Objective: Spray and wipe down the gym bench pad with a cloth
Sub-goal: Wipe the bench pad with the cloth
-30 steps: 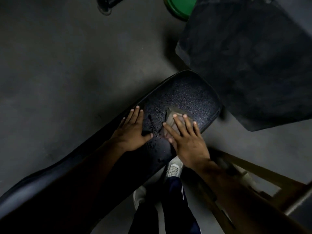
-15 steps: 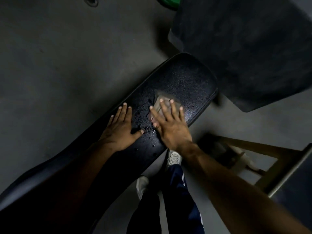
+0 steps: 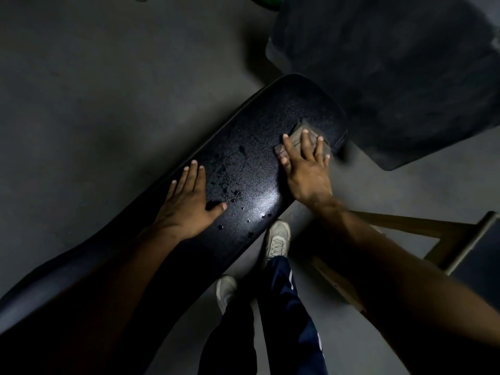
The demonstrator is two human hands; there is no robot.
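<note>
Black bench pad (image 3: 251, 169) — droplet-wet; tan cloth (image 3: 300, 136) flat near end.

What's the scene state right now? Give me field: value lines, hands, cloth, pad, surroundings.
left hand: flat on the pad, fingers straight, holds nothing
right hand: fingers spread, pressing the cloth onto the pad
cloth: small, brownish, folded, near the pad's rounded far end, mostly under the fingers
bench pad: black, textured, runs diagonally across the view
droplets: wet beads on the pad between the two hands
spray bottle: not in view
floor mat: dark, beyond the pad's end
shoes: white, on the floor beside the bench
</note>
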